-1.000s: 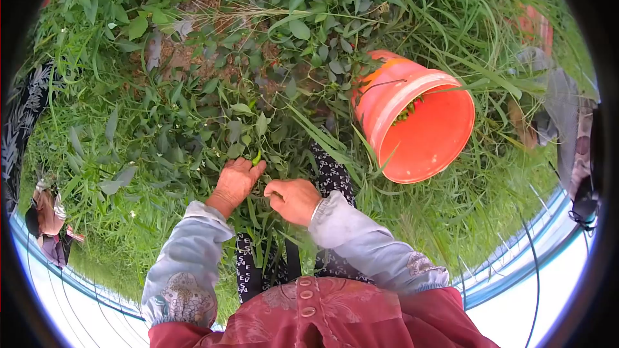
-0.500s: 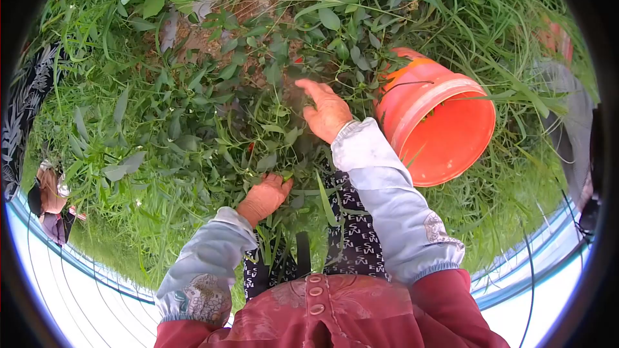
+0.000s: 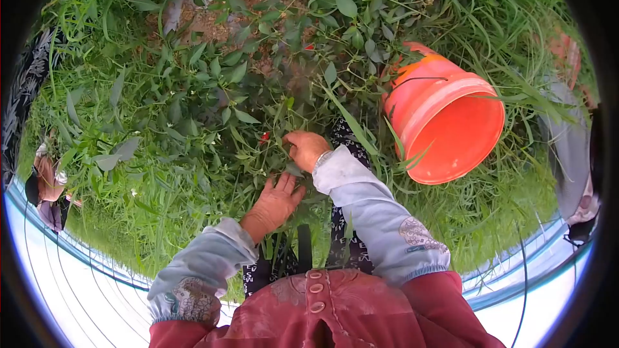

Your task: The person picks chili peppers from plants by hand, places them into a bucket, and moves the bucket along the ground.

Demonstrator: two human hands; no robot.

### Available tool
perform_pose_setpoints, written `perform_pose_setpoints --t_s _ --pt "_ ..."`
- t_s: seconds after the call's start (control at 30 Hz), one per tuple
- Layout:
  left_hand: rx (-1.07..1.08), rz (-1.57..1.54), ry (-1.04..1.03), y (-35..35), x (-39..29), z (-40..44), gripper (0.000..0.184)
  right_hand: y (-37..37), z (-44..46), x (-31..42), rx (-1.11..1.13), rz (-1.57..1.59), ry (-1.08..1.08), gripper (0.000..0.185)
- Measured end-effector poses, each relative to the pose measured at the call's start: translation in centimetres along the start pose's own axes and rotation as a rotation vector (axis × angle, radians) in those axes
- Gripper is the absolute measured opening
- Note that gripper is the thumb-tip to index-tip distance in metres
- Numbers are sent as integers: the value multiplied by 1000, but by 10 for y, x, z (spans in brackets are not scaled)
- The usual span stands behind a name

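Fingers apart, my left hand [image 3: 275,204] reaches into the lower edge of the pepper plants [image 3: 238,116], touching leaves, with nothing visible held. Just above and to its right, my right hand [image 3: 307,149] has its fingers curled together among the stems; what they hold, if anything, is hidden. A red pepper [image 3: 264,137] hangs to the left of my right hand, and another red one [image 3: 309,47] shows farther up. The orange bucket [image 3: 454,138] lies tilted on the grass to the right, its mouth facing me.
Tall grass [image 3: 490,206] surrounds the plants. Bare soil [image 3: 200,22] shows at the upper left. Parts of other people appear at the far left [image 3: 48,183] and at the right edge, in grey clothing [image 3: 567,148]. My patterned trouser legs [image 3: 348,245] are below my hands.
My right hand rose toward the bucket side, then came back down beside my left hand. The green pepper seen earlier at my left fingers no longer shows. My left hand's fingers have spread.
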State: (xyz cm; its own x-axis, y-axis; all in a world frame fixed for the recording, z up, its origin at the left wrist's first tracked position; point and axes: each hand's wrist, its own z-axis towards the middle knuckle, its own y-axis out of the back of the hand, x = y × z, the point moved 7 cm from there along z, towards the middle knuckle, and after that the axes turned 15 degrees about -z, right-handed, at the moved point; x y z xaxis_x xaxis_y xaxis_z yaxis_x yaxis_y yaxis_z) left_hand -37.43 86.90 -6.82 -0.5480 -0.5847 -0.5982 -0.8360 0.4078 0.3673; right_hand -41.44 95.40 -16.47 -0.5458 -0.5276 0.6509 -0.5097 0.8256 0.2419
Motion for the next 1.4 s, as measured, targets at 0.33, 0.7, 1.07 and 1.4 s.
perform_pose_setpoints --t_s 0.33,0.7,1.07,1.4 --pt "-753 -517 276 118 77 -31 17 -24 -23 -38 -79 105 90 28" --pt "-758 -452 329 119 168 105 12 -35 -24 -27 -145 107 -19 26" --pt "-595 -386 446 92 304 246 21 -61 -31 -22 -215 134 -84 28" --pt "-110 54 582 77 283 245 23 -63 -27 -14 -179 125 -41 23"
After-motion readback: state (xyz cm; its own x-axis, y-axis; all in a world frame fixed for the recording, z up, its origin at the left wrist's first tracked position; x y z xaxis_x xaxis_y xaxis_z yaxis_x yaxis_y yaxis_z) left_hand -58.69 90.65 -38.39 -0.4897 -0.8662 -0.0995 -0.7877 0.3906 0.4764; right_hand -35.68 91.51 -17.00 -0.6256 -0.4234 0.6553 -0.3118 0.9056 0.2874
